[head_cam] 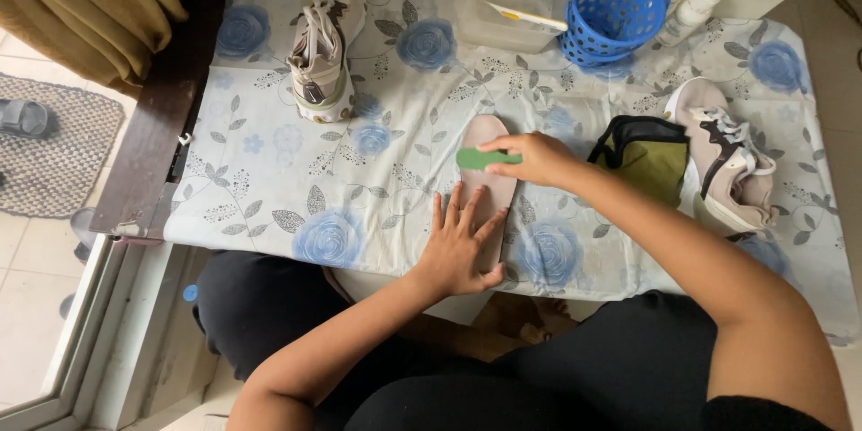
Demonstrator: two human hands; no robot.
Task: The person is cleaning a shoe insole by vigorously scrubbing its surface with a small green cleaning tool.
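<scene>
A pale pink shoe insole [486, 139] lies lengthwise on the flowered cloth [269, 180] in front of me. My left hand [459, 247] lies flat on its near end, fingers spread, pressing it down. My right hand [532, 158] grips a small green brush [478, 159] and holds it over the middle of the insole. One pink and white sneaker [321, 49] stands at the back left. The other sneaker [732, 162] lies at the right.
A blue plastic basket [613, 11] lies tipped at the back, next to a clear plastic tub [503, 4] and two white bottles [687, 4]. An olive and black pouch [648, 154] sits right of the insole. A curtain and a dark wooden ledge [144, 153] lie to the left.
</scene>
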